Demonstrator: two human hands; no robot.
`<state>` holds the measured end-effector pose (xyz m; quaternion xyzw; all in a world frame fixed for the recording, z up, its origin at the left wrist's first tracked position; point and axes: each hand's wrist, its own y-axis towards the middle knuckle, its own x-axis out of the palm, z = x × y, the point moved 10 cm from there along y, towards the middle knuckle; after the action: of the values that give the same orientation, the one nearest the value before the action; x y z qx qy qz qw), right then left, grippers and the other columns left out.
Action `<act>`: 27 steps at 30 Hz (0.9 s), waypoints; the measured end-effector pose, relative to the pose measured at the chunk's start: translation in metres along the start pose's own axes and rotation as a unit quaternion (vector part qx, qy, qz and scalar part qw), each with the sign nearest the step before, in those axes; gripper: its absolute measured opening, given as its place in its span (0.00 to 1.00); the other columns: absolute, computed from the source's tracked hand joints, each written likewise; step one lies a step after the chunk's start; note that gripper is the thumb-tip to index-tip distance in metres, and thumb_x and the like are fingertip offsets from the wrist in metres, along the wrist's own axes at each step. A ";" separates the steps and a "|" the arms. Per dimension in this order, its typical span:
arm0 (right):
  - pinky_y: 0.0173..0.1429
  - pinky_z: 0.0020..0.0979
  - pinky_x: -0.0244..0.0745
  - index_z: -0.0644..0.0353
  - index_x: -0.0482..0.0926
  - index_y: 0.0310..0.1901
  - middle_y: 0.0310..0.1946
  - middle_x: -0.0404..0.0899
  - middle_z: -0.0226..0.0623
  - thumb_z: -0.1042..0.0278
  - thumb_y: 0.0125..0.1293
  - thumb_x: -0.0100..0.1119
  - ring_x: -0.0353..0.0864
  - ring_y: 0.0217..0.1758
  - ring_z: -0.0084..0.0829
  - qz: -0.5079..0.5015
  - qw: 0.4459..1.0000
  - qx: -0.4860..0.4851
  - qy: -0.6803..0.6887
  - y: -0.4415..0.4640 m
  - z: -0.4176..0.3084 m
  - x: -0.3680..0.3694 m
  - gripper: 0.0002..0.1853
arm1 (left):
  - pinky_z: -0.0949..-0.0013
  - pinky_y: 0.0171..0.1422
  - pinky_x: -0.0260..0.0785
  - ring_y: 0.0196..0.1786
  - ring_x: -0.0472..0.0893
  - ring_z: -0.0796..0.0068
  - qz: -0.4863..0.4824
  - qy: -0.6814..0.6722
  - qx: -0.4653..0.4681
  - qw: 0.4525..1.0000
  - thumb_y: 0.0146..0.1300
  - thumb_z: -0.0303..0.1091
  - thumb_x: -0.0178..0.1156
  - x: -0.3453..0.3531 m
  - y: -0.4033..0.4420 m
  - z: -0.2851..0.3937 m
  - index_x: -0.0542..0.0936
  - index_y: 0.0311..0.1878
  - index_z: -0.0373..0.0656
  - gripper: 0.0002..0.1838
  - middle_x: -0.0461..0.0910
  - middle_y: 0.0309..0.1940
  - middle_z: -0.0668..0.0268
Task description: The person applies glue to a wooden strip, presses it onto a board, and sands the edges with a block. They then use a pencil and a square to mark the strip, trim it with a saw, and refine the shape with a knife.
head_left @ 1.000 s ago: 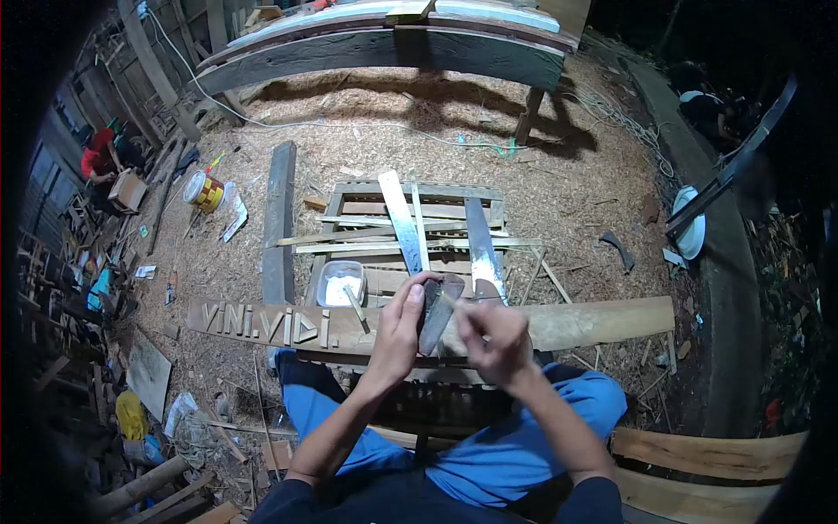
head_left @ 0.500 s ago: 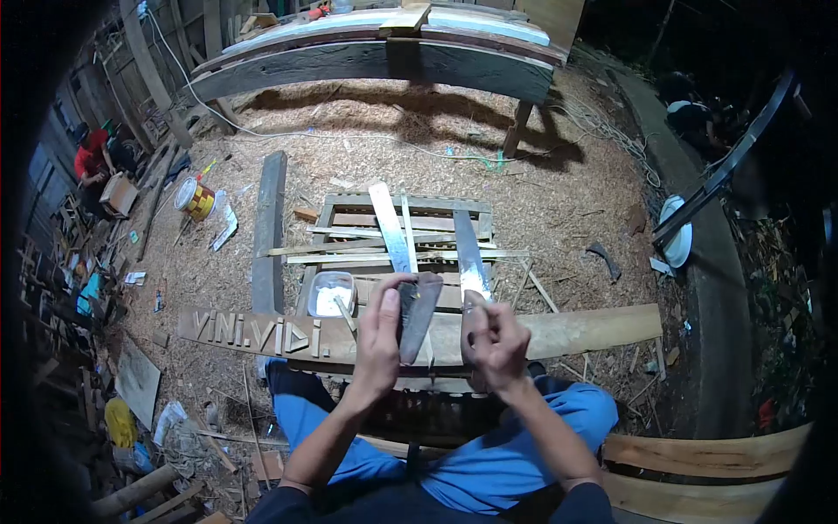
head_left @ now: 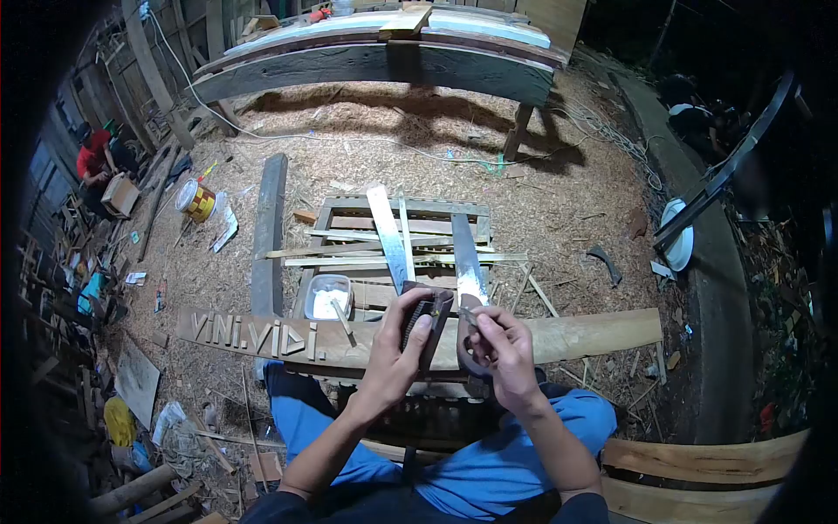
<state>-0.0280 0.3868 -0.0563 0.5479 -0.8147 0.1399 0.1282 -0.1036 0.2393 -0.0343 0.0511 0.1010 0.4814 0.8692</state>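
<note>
Brown block (head_left: 437, 330), seen from the head camera, above the near plank (head_left: 576, 336): the left hand's (head_left: 393, 351) fingers curl around it. Just right, the right hand (head_left: 510, 354) pinches a small piece (head_left: 470, 316), too small to identify. Wooden letters (head_left: 292, 341) lie left. Steady block, light pinch and clear fingertips would probably help.

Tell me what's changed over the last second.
The right hand has drawn away from the dark block, to the right, pinching a small item I can't identify. The left hand keeps hold of the block but has turned it more edge-on to the camera. The wooden letters, plank, handsaw and plastic tub stay as they were.
</note>
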 end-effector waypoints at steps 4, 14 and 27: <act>0.27 0.19 0.56 0.56 0.78 0.50 0.26 0.66 0.19 0.61 0.82 0.53 0.62 0.25 0.12 -0.023 0.995 0.083 0.057 0.000 0.020 0.006 0.09 | 0.62 0.71 0.66 0.64 0.77 0.60 0.031 0.013 0.033 0.999 0.80 0.38 0.55 0.000 0.001 0.002 0.73 0.68 0.40 0.19 0.76 0.61 0.53; 0.28 0.18 0.52 0.52 0.75 0.47 0.25 0.59 0.15 0.54 0.85 0.48 0.56 0.25 0.11 -0.051 0.990 0.118 0.052 0.001 0.027 0.019 0.12 | 0.68 0.66 0.71 0.62 0.77 0.72 0.035 0.060 0.027 0.997 0.67 0.30 0.73 0.002 0.001 0.001 0.72 0.67 0.43 0.29 0.77 0.60 0.61; 0.30 0.17 0.58 0.53 0.78 0.47 0.30 0.68 0.17 0.54 0.84 0.51 0.62 0.27 0.10 -0.127 0.985 0.114 -0.034 -0.003 0.029 0.034 0.13 | 0.67 0.65 0.71 0.57 0.78 0.71 0.092 -0.022 0.009 0.995 0.72 0.31 0.67 -0.019 0.005 0.008 0.73 0.63 0.40 0.21 0.78 0.56 0.61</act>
<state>-0.0393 0.3463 -0.0711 0.6623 -0.7214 0.1952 0.0537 -0.1158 0.2260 -0.0227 0.0782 0.0807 0.5572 0.8227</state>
